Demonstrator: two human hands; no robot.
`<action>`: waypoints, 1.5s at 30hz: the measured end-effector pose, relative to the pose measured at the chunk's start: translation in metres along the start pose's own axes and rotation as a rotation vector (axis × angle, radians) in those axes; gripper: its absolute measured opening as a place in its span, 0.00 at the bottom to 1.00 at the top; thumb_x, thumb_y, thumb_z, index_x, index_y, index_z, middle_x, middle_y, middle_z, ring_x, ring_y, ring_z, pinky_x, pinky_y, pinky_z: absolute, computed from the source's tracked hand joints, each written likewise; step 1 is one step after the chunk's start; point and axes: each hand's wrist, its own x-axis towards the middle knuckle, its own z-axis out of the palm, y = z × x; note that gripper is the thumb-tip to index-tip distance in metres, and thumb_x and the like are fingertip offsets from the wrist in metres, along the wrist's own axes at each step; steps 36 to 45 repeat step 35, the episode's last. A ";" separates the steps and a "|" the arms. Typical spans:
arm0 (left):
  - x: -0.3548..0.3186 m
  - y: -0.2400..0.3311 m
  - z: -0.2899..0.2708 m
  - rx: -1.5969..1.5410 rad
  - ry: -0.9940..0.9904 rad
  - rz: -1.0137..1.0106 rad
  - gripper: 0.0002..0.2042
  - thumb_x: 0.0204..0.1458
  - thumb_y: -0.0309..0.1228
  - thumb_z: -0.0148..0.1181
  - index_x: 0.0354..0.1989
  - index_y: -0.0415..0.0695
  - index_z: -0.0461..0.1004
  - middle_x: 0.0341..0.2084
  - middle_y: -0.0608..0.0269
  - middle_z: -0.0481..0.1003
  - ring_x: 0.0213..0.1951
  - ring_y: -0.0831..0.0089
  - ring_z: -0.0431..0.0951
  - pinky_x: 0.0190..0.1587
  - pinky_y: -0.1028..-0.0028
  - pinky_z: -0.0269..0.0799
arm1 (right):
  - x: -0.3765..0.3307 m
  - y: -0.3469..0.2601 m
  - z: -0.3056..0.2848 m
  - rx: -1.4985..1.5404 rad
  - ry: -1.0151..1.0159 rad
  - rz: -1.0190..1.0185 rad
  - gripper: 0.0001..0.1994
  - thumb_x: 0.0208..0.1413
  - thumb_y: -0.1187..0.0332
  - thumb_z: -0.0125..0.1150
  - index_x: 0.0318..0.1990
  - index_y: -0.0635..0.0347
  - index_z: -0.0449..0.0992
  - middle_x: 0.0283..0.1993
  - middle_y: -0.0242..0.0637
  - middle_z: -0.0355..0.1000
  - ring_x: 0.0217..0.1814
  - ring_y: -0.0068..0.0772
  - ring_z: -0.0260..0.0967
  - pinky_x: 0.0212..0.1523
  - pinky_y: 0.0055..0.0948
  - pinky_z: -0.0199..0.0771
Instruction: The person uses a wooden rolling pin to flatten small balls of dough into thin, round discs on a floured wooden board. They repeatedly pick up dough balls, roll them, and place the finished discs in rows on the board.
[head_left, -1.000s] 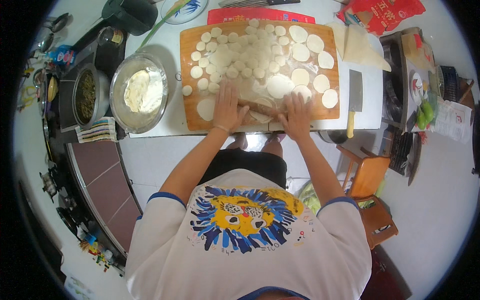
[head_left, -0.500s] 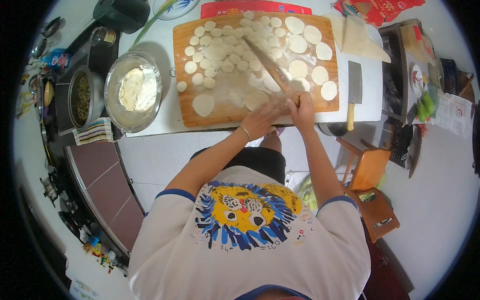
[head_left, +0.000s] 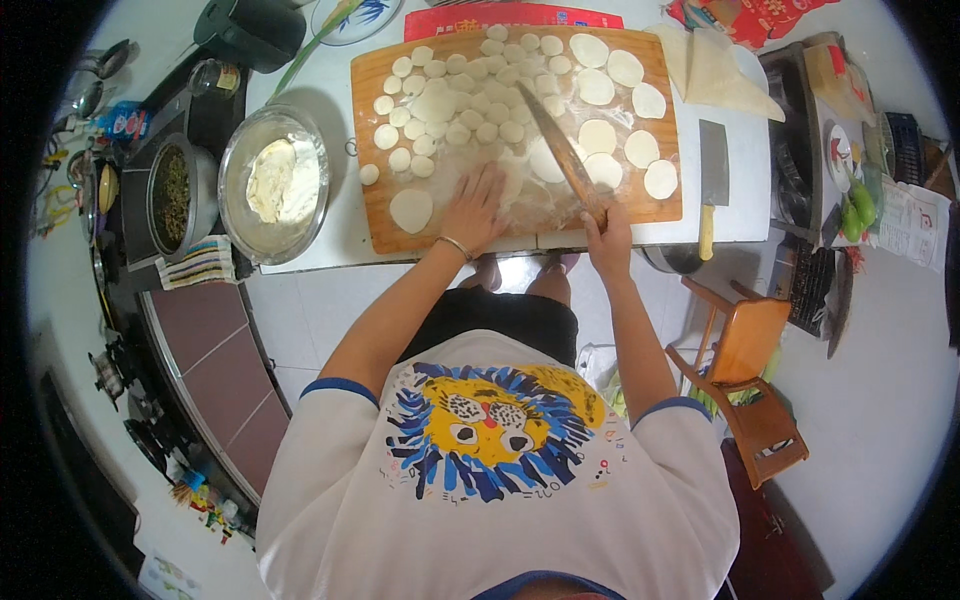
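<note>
My left hand (head_left: 474, 212) lies with fingers stretched out on the floured wooden board (head_left: 430, 238). Whether dough is under its palm is hidden. In my right hand (head_left: 609, 240) is the near end of a wooden rolling pin (head_left: 556, 138), which slants away to the upper left across the board. Left of my left hand lies a flat dough wrapper (head_left: 411, 211). Several small dough pieces (head_left: 436, 104) crowd the far middle of the board. More rolled wrappers (head_left: 598, 137) are spread over its right side, some next to the pin.
Left of the board stands a clear bowl of dough (head_left: 270, 182), with a pot of dark green filling (head_left: 171, 196) beyond it. A cleaver (head_left: 713, 172) lies on the table to the right, its yellow handle at the front edge. A wooden chair (head_left: 750, 338) stands below.
My left hand has moved left, away from the rolling pin, and spread flat on the board. The pin's far end has swung to the right, with my right hand still gripping its near end.
</note>
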 end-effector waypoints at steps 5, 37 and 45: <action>-0.010 0.003 -0.022 -0.069 -0.143 0.069 0.40 0.57 0.52 0.47 0.70 0.35 0.47 0.70 0.45 0.45 0.71 0.50 0.43 0.71 0.55 0.42 | -0.001 0.001 -0.003 -0.050 -0.037 -0.085 0.15 0.52 0.65 0.64 0.42 0.64 0.69 0.38 0.49 0.67 0.40 0.55 0.66 0.40 0.44 0.67; -0.033 -0.011 -0.020 -0.106 0.134 -0.286 0.41 0.54 0.48 0.56 0.71 0.39 0.46 0.71 0.48 0.44 0.72 0.51 0.42 0.71 0.55 0.37 | 0.025 -0.003 0.014 -0.548 -0.741 -0.088 0.42 0.48 0.55 0.66 0.70 0.43 0.53 0.72 0.44 0.51 0.69 0.50 0.53 0.64 0.46 0.54; -0.033 -0.011 -0.020 -0.106 0.134 -0.286 0.41 0.54 0.48 0.56 0.71 0.39 0.46 0.71 0.48 0.44 0.72 0.51 0.42 0.71 0.55 0.37 | 0.025 -0.003 0.014 -0.548 -0.741 -0.088 0.42 0.48 0.55 0.66 0.70 0.43 0.53 0.72 0.44 0.51 0.69 0.50 0.53 0.64 0.46 0.54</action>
